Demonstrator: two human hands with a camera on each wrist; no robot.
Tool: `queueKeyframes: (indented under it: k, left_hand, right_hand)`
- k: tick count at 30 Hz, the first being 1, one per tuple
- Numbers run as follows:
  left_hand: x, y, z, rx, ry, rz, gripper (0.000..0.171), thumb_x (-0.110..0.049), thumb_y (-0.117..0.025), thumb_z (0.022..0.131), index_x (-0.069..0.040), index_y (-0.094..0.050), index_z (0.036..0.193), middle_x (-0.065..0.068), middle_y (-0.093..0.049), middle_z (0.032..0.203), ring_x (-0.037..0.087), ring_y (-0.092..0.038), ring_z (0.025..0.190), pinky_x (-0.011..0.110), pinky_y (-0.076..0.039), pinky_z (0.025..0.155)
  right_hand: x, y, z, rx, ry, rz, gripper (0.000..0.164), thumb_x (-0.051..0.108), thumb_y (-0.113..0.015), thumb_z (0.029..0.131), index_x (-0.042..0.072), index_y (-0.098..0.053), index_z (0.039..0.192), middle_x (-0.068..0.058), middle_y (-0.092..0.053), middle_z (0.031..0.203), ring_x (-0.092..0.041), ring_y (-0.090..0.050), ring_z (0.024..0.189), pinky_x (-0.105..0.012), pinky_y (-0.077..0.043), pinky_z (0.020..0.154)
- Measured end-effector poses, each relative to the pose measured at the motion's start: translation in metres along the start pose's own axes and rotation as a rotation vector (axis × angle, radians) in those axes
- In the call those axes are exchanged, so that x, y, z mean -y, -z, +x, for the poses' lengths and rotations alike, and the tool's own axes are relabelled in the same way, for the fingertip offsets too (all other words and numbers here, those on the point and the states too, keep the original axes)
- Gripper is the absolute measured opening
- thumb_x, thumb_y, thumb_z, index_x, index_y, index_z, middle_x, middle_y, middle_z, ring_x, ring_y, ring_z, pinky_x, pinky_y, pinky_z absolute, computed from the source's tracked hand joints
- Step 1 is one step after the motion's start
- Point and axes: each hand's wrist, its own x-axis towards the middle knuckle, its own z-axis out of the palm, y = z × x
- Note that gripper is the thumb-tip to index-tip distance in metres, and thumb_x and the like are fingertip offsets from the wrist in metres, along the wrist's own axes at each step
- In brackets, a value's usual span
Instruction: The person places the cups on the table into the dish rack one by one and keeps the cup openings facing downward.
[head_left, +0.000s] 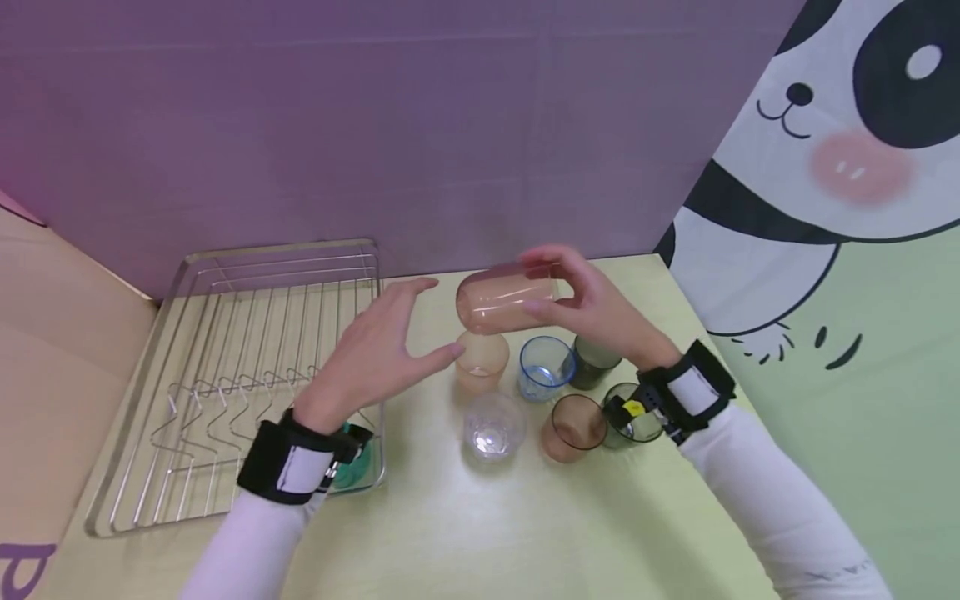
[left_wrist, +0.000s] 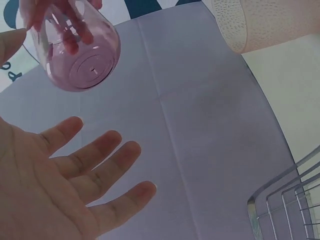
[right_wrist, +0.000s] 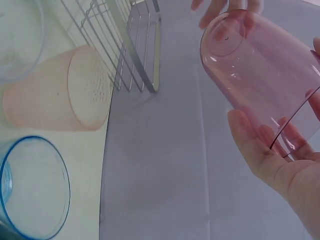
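Observation:
In the head view my right hand (head_left: 592,304) grips a clear pink glass (head_left: 498,298) near its rim. The glass lies sideways in the air, base toward my left hand (head_left: 375,342). That left hand has its fingers extended and thumb apart, close to the base but not touching it; the left wrist view shows the gap. Below the glass stand a peach textured glass (head_left: 482,358), a blue-rimmed glass (head_left: 543,367), a clear glass (head_left: 493,427), a reddish-brown glass (head_left: 573,429) and two dark grey glasses, one of them (head_left: 592,364) at the back.
A wire dish rack (head_left: 277,333) stands on the left of the pale table (head_left: 480,533). A teal object (head_left: 352,468), partly hidden by the left wrist, sits at the rack's front right corner. A purple cloth wall (head_left: 375,150) rises behind the table.

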Motion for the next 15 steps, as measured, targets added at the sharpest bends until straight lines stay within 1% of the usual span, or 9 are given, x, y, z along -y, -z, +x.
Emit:
queueKeyframes:
  k: [3, 8, 11, 15]
  left_hand:
    - [-0.002, -0.002, 0.001, -0.006, -0.016, -0.010, 0.088, -0.063, -0.063, 0.086, -0.012, -0.033, 0.152, 0.009, -0.040, 0.155, 0.027, -0.038, 0.143, 0.052, -0.037, 0.115]
    - [-0.005, -0.006, 0.002, -0.013, -0.041, -0.031, 0.088, -0.063, -0.064, 0.085, -0.013, -0.034, 0.151, 0.008, -0.043, 0.153, 0.025, -0.042, 0.141, 0.050, -0.040, 0.114]
    - [-0.006, -0.008, 0.002, -0.021, -0.048, -0.041, 0.087, -0.061, -0.065, 0.085, -0.013, -0.035, 0.150, 0.008, -0.046, 0.150, 0.025, -0.046, 0.136, 0.049, -0.043, 0.111]
    - [-0.007, -0.010, 0.002, -0.039, -0.058, -0.067, 0.087, -0.060, -0.067, 0.085, -0.012, -0.036, 0.150, 0.008, -0.049, 0.146, 0.024, -0.051, 0.129, 0.048, -0.046, 0.107]
  right_hand:
    - [0.002, -0.005, 0.000, 0.020, 0.005, 0.030, 0.057, 0.006, -0.068, 0.090, 0.003, -0.042, 0.141, -0.012, -0.044, 0.143, -0.026, -0.045, 0.129, -0.025, -0.059, 0.086]
    - [0.004, -0.012, 0.000, 0.067, 0.035, 0.069, 0.056, 0.015, -0.069, 0.092, 0.005, -0.043, 0.141, -0.009, -0.044, 0.144, -0.027, -0.045, 0.131, -0.030, -0.060, 0.087]
    - [0.005, -0.016, 0.000, 0.082, 0.051, 0.076, 0.056, 0.019, -0.069, 0.093, 0.005, -0.043, 0.141, -0.009, -0.045, 0.144, -0.027, -0.045, 0.132, -0.031, -0.059, 0.088]
    - [0.008, -0.020, 0.000, 0.091, 0.056, 0.096, 0.057, 0.019, -0.069, 0.093, 0.004, -0.042, 0.141, -0.007, -0.045, 0.144, -0.027, -0.045, 0.132, -0.032, -0.058, 0.090]
